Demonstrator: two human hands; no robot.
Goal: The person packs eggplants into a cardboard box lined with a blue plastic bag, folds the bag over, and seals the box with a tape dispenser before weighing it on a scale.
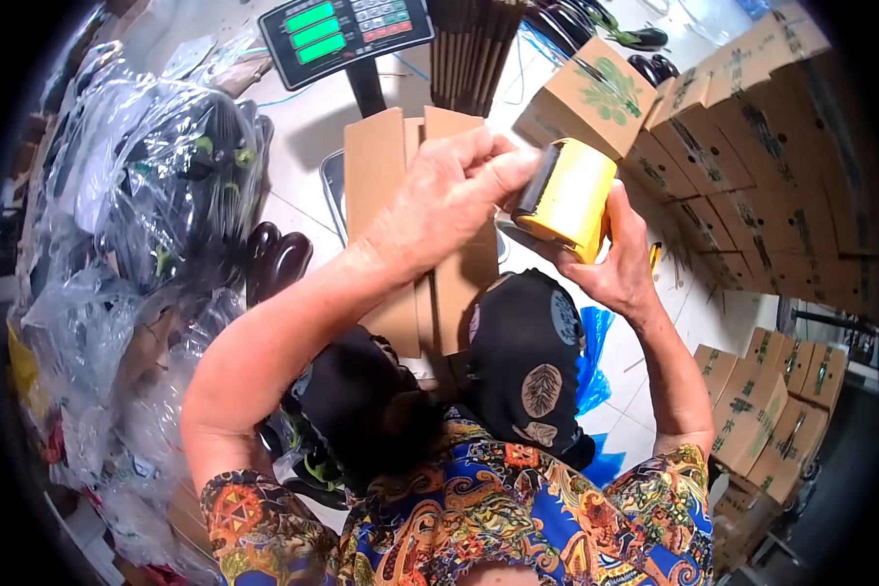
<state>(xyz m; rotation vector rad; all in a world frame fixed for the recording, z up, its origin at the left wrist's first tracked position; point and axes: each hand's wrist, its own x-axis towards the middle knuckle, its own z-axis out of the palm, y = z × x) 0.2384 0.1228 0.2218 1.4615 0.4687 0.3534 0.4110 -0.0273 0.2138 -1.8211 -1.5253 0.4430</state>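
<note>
My right hand (620,254) is wrapped round a yellow tape dispenser (578,190) with a dark front edge, held up right of centre. My left hand (449,195) has its thumb and fingers pinched together at the dispenser's dark edge. What lies between those fingertips is too small to make out. Beneath both hands stands a brown cardboard box (373,186) with its long top flaps nearly meeting, between my knees. My left forearm crosses over part of the box.
A scale display (347,39) with green screens rises behind the box, beside a stack of flat cardboard (474,59). Printed boxes (742,146) are piled on the right. Plastic-wrapped eggplants (195,176) crowd the left, and loose eggplants (278,262) lie nearby. Blue plastic (596,361) lies on the floor.
</note>
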